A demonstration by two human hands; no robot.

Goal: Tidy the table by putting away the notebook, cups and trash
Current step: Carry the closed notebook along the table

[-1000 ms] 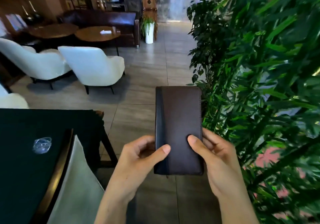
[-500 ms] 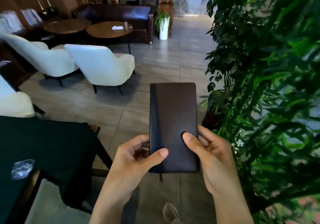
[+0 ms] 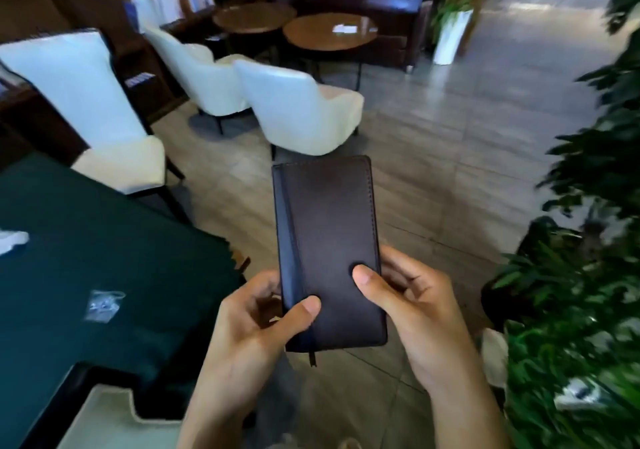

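Note:
A closed dark brown leather notebook (image 3: 327,233) is held upright in front of me over the floor, a short ribbon hanging from its bottom edge. My left hand (image 3: 252,330) grips its lower left corner with the thumb on the cover. My right hand (image 3: 412,306) holds the lower right edge, thumb pressed on the cover. On the dark green table (image 3: 104,240) at the left lie a clear crumpled plastic wrapper (image 3: 104,304) and a white scrap (image 3: 12,240) at the frame's left edge. No cups are in view.
A white chair (image 3: 114,157) stands at the table's far side and a pale chair seat (image 3: 110,421) near me. Two more white armchairs (image 3: 298,109), round wooden tables (image 3: 329,31) and a dark sofa are further back. Leafy plants (image 3: 581,275) crowd the right.
My view has swung left, so more of the green table and its wrapper shows and the plants have slid right. Both hands keep the same hold on the notebook.

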